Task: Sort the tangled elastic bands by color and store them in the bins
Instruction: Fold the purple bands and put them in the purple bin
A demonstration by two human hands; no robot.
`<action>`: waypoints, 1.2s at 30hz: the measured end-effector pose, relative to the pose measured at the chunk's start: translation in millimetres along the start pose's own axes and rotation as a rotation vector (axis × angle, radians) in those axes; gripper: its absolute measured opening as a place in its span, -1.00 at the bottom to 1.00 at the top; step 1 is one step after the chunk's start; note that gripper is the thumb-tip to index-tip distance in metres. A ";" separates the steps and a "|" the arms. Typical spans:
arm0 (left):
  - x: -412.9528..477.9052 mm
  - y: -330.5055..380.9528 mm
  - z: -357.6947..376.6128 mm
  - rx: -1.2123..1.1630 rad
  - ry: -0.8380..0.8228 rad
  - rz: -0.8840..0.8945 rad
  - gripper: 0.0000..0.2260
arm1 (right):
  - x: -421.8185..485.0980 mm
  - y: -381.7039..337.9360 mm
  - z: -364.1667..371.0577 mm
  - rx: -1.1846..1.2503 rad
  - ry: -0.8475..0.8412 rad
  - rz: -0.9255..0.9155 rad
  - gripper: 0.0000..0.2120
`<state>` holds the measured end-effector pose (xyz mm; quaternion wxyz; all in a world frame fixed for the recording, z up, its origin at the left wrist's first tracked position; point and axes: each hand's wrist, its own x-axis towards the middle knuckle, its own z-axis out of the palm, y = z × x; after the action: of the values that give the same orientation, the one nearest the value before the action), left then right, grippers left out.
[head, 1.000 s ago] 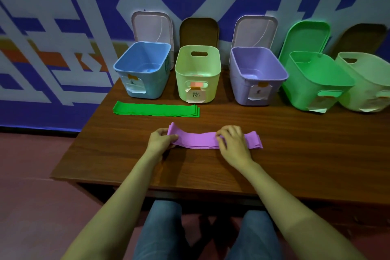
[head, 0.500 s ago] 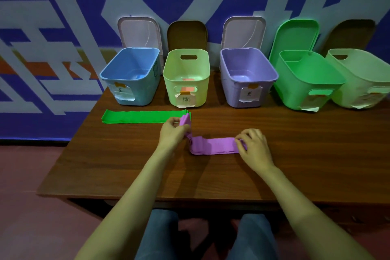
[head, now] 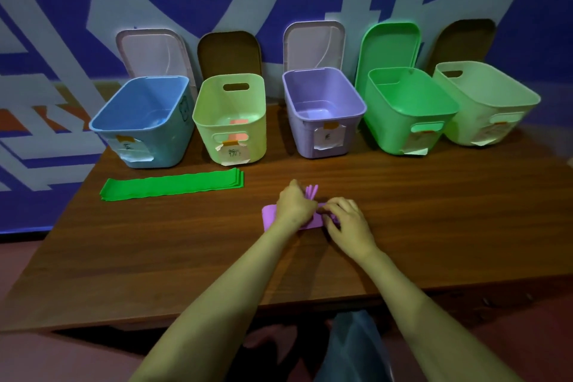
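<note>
Both hands pinched the purple bands (head: 269, 216) mid-table, left hand (head: 294, 205) doubling one end over onto the right hand (head: 347, 222), likely folding them small for the purple bin (head: 322, 108) at the table's back edge.

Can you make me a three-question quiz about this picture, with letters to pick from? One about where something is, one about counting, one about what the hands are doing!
1. Where are the green bands?
A. in a bin
B. flat on the table
C. on the floor

2. How many bins?
A. three
B. four
C. five

3. The purple bands are:
A. being folded by both hands
B. lying untouched
C. inside the purple bin

Answers: 1 B, they lie before the blue bin. 2 C, five stand along the wall. 3 A, left hand and right hand grip them.
</note>
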<state>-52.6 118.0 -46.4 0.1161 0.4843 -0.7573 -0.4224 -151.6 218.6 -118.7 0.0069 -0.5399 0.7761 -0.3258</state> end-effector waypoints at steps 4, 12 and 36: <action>-2.3 3.8 5.5 0.077 -0.121 -0.024 -0.50 | 2.9 4.2 0.9 0.064 -0.021 0.058 -0.79; -6.3 2.3 -3.3 0.257 -0.238 0.096 -0.70 | 1.3 2.5 -7.5 0.010 0.240 0.026 -0.66; -33.5 -42.1 -31.8 -0.312 0.157 -0.056 -0.80 | 9.8 -19.3 -22.0 -0.197 0.035 0.049 -0.70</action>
<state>9.6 121.8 -50.7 0.2367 0.5126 -0.6576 -0.4987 -147.5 217.4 -88.1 -0.0518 -0.5132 0.8172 -0.2571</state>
